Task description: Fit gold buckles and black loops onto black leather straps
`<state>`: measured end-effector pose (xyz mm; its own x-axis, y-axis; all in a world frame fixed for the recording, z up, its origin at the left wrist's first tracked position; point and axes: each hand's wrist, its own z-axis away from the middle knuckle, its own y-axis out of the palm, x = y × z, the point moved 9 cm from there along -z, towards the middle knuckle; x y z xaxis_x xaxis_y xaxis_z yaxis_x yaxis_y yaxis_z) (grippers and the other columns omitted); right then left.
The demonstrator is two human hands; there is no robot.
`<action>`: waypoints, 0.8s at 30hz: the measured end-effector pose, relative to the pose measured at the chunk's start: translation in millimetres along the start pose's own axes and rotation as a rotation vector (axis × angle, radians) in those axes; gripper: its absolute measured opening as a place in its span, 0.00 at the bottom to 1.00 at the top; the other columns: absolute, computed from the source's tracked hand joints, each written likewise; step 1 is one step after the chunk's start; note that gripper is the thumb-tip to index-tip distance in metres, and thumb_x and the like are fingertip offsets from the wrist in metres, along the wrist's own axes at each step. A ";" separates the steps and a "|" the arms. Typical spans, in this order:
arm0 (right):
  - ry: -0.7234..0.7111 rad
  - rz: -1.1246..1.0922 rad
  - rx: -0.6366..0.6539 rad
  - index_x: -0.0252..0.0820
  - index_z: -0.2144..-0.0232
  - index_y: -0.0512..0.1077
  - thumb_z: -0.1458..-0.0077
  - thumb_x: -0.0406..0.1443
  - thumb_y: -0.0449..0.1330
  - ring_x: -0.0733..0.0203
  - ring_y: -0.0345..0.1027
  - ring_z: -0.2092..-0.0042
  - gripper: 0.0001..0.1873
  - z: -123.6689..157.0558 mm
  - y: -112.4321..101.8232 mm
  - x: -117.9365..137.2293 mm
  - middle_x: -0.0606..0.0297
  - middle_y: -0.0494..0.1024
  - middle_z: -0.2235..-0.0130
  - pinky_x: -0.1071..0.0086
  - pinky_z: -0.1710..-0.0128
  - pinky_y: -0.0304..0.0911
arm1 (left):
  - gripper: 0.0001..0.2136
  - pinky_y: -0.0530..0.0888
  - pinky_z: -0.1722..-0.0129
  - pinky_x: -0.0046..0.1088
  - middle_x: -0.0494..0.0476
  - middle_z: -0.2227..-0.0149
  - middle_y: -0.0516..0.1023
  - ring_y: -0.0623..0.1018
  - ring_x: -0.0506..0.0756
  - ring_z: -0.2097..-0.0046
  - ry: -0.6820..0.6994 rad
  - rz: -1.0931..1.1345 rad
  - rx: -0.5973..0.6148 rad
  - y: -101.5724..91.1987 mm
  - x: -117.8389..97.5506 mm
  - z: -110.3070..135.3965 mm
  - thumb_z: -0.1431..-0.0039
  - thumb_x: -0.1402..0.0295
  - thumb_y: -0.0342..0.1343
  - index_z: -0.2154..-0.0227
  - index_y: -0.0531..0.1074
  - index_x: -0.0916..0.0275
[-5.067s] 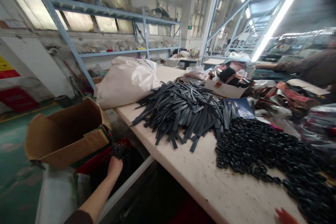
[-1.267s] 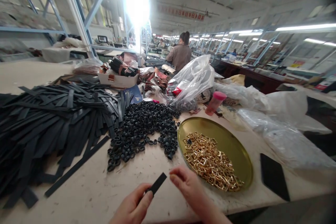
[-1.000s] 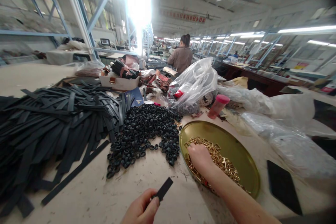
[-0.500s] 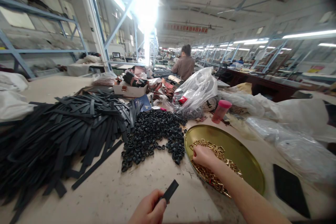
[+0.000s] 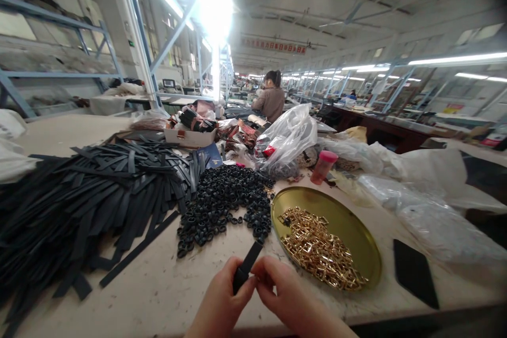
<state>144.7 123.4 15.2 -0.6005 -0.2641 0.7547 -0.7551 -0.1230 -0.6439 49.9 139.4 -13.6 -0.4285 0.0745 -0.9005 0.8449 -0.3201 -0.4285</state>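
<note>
My left hand (image 5: 227,293) is closed around a short black strap (image 5: 251,256), whose free end points up and away from me. Part of the strap lies hidden in the fingers. Close against it is my right hand (image 5: 279,285), thumb and fingers pinched together at the strap's side; whatever is between them is too small or hidden to name. Beyond both hands spreads a pile of small black loops (image 5: 227,195). To the right, a round gold-coloured tray (image 5: 352,227) holds a heap of small gold metal buckles (image 5: 317,243).
A big heap of long black strips (image 5: 111,185) covers the left side. Behind the loops stand a box (image 5: 190,137), a clear plastic bag (image 5: 291,134) and a pink-lidded jar (image 5: 324,167). A black flat rectangle (image 5: 415,273) lies at right. Another person (image 5: 271,100) is farther back.
My right hand has come out of the buckle heap in the tray and moved left to meet my left hand. My left hand still holds the strap. The view has shifted slightly.
</note>
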 end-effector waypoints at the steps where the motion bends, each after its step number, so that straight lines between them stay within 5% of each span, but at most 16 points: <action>1: 0.026 0.003 0.001 0.41 0.66 0.68 0.56 0.24 0.51 0.63 0.66 0.71 0.14 0.5 2.6 -5.0 0.66 0.73 0.73 0.73 0.71 0.60 | 0.07 0.64 0.72 0.24 0.50 0.75 0.72 0.70 0.53 0.72 -0.009 -0.009 -0.002 0.4 4.5 1.5 0.48 0.65 0.50 0.69 0.68 0.63; 7: 0.058 -0.054 0.008 0.40 0.71 0.66 0.56 0.24 0.51 0.62 0.65 0.69 0.10 2.5 11.4 -14.3 0.64 0.73 0.71 0.70 0.69 0.59 | 0.05 0.64 0.71 0.23 0.52 0.74 0.74 0.71 0.52 0.71 0.013 -0.058 0.048 4.4 11.9 6.9 0.50 0.69 0.50 0.73 0.70 0.62; 13: 0.157 -0.758 0.140 0.42 0.55 0.60 0.58 0.26 0.53 0.64 0.66 0.67 0.24 6.6 39.4 -16.0 0.69 0.70 0.71 0.70 0.67 0.60 | 0.08 0.64 0.76 0.23 0.49 0.80 0.70 0.69 0.51 0.76 -0.099 0.163 0.019 1.4 18.8 3.7 0.48 0.63 0.48 0.74 0.67 0.63; 17: 0.276 -0.950 0.180 0.42 0.51 0.57 0.59 0.29 0.59 0.66 0.64 0.72 0.30 10.9 58.8 -31.8 0.71 0.69 0.74 0.74 0.75 0.58 | 0.07 0.63 0.78 0.23 0.47 0.82 0.68 0.68 0.50 0.78 -0.158 0.183 0.027 4.5 25.0 3.8 0.50 0.64 0.49 0.76 0.65 0.63; 24: 0.356 -0.951 -0.007 0.38 0.68 0.71 0.60 0.41 0.66 0.71 0.60 0.78 0.17 12.2 57.5 -60.3 0.72 0.69 0.80 0.75 0.77 0.56 | 0.08 0.59 0.81 0.22 0.43 0.84 0.62 0.61 0.47 0.81 -0.293 0.235 0.106 14.0 41.0 6.8 0.52 0.62 0.49 0.75 0.64 0.63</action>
<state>140.7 120.6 -68.8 0.2074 0.2405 0.9482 -0.9616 -0.1281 0.2428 41.9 131.6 -56.0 -0.3132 -0.2807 -0.9073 0.8998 -0.3934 -0.1890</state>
